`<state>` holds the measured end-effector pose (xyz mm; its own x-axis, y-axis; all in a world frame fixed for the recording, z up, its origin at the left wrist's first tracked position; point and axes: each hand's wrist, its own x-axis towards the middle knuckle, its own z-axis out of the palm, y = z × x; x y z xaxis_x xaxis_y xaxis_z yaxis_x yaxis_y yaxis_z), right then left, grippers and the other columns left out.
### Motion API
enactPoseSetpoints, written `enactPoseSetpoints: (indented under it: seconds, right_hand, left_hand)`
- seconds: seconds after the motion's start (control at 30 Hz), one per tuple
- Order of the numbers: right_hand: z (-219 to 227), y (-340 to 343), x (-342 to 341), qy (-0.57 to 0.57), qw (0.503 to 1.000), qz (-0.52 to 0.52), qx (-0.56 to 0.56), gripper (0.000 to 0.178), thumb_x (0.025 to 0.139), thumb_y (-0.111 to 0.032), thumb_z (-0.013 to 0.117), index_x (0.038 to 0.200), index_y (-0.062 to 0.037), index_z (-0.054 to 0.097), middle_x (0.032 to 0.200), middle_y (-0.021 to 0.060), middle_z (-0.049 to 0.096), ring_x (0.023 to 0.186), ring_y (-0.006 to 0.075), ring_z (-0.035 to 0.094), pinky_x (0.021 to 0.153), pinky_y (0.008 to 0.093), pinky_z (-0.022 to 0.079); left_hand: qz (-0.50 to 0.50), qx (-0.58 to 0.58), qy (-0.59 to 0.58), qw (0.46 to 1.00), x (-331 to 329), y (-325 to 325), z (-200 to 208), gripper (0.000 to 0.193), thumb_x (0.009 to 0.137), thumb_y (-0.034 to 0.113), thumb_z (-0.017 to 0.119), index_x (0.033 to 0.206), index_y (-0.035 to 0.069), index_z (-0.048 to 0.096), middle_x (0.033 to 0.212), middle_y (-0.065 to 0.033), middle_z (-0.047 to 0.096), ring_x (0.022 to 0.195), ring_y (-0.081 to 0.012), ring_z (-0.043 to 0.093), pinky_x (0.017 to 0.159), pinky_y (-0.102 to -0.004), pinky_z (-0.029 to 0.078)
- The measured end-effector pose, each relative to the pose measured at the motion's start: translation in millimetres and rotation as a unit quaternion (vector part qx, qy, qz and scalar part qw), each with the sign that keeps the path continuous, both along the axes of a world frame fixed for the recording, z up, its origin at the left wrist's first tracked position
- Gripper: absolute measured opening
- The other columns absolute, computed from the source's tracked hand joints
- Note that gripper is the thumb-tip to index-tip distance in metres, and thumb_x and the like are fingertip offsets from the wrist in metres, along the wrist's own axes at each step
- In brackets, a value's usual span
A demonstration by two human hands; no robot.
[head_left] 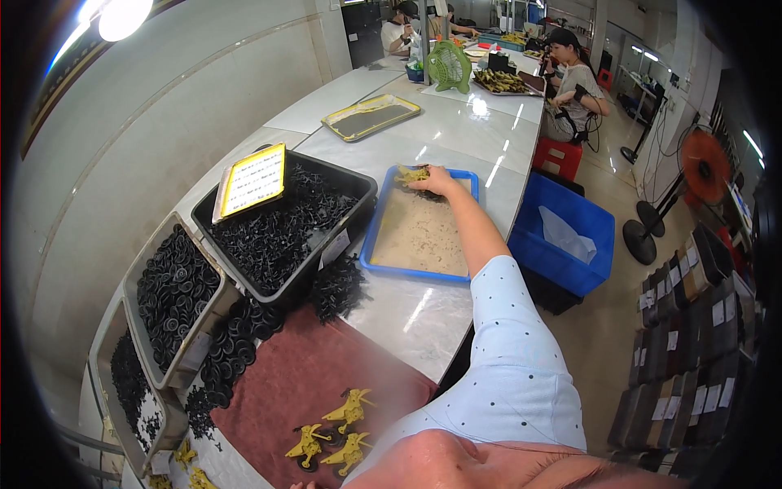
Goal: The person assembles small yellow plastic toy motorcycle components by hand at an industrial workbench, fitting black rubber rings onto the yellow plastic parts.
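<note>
My right hand [440,181] reaches over the far end of a blue-rimmed tray [370,244]. Its fingers close on a yellow plastic piece [411,174] with dark parts just beneath. I cannot make out whether it is one piece or several. At the bottom edge, only fingertips of my left hand [303,485] show, below the brown-red cloth [285,371]; what they hold is hidden. Three yellow pieces with black round parts lie on that cloth, among them one yellow figure-like piece [352,409] nearest the tray.
To the left stand a black bin [362,204] of small black parts, a grey bin [213,273] of black wheels and another grey bin [102,359]. A yellow-edged tray [371,114] lies farther off. Blue crate [599,261] and fan [705,167] stand right; co-workers sit beyond.
</note>
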<state>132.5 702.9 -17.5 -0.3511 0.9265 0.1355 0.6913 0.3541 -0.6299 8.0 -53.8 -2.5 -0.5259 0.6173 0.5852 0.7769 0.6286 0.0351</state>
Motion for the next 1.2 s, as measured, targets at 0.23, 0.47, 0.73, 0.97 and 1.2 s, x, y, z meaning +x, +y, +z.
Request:
enactPoseSetpoints:
  seconds: [0.23, 0.47, 0.73, 0.97, 1.2]
  right_hand:
    - [-8, -8, -10, 0.185, 0.972, -0.103, 0.099, 0.086, 0.068, -0.057, 0.073, 0.138, -0.0180, 0.040, 0.140, 0.0248, 0.025, 0.127, 0.0428, 0.032, 0.105, 0.0452, 0.032]
    - [-31, 17, -18, 0.256, 0.930, -0.118, 0.236, 0.063, 0.085, -0.049, 0.059, 0.135, -0.0137, 0.042, 0.139, 0.0266, 0.029, 0.127, 0.0423, 0.032, 0.104, 0.0488, 0.031]
    - [21, -20, -19, 0.022, 0.989, -0.148, -0.007, 0.056, 0.088, -0.058, 0.045, 0.134, -0.0254, 0.049, 0.151, 0.0146, 0.017, 0.139, 0.0386, 0.013, 0.111, 0.0569, 0.013]
    - [4, -17, -29, 0.089, 0.974, -0.203, 0.045, 0.077, 0.084, -0.059, 0.052, 0.145, -0.0197, 0.028, 0.149, 0.0228, 0.017, 0.138, 0.0410, 0.016, 0.109, 0.0583, 0.017]
    - [52, -89, -41, 0.304, 0.859, -0.095, 0.401, 0.046, 0.082, -0.019, 0.065, 0.123, -0.0070, 0.049, 0.114, 0.0140, 0.053, 0.110, 0.0293, 0.049, 0.091, 0.0420, 0.041]
  left_hand:
    - [-0.016, 0.004, -0.030, 0.999, -7, -10, -14, 0.014, 0.074, 0.006, 0.059, 0.085, 0.000, 0.066, 0.105, -0.0193, 0.057, 0.101, -0.0374, 0.053, 0.087, -0.0475, 0.044]
    - [-0.012, 0.042, -0.130, 0.991, -49, -30, -61, 0.014, 0.074, 0.007, 0.060, 0.086, 0.000, 0.066, 0.107, -0.0194, 0.057, 0.103, -0.0361, 0.052, 0.086, -0.0465, 0.044]
    - [0.083, 0.031, -0.319, 0.944, -66, -59, -93, 0.016, 0.075, 0.008, 0.061, 0.088, 0.000, 0.065, 0.108, -0.0194, 0.057, 0.105, -0.0348, 0.052, 0.085, -0.0456, 0.045]
    - [0.010, 0.316, -0.399, 0.861, -53, -96, -165, 0.029, 0.076, 0.015, 0.067, 0.102, 0.001, 0.062, 0.114, -0.0189, 0.055, 0.107, -0.0316, 0.052, 0.087, -0.0432, 0.045]
    - [-0.029, 0.048, -0.066, 0.996, -14, -9, -34, 0.016, 0.067, -0.002, 0.054, 0.081, 0.000, 0.060, 0.094, -0.0173, 0.055, 0.093, -0.0375, 0.053, 0.083, -0.0465, 0.044]
